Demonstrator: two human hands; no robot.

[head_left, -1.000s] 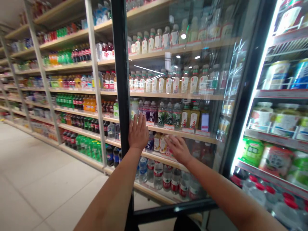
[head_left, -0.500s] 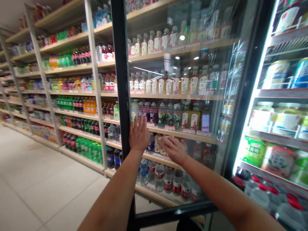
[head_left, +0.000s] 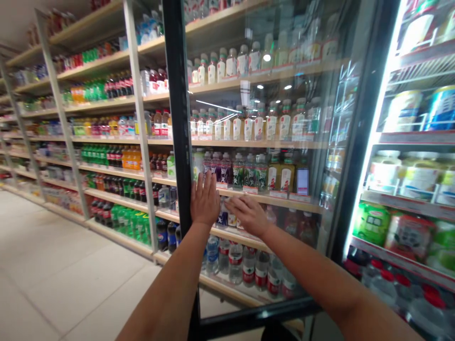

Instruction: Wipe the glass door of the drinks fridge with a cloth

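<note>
Door (head_left: 263, 147), mid-frame: we note right hand (head_left: 247, 213) shifted left, nearer left hand (head_left: 205, 199), so work bunches near centre; left grip wide, flat; right grip we cannot tell.

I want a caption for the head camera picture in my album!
Left hand and right hand at an open glass door, with bottles on shelves behind it.

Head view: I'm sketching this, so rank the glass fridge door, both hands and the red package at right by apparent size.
1. Glass fridge door
2. Red package
3. Left hand, right hand: too alike to rank
</note>
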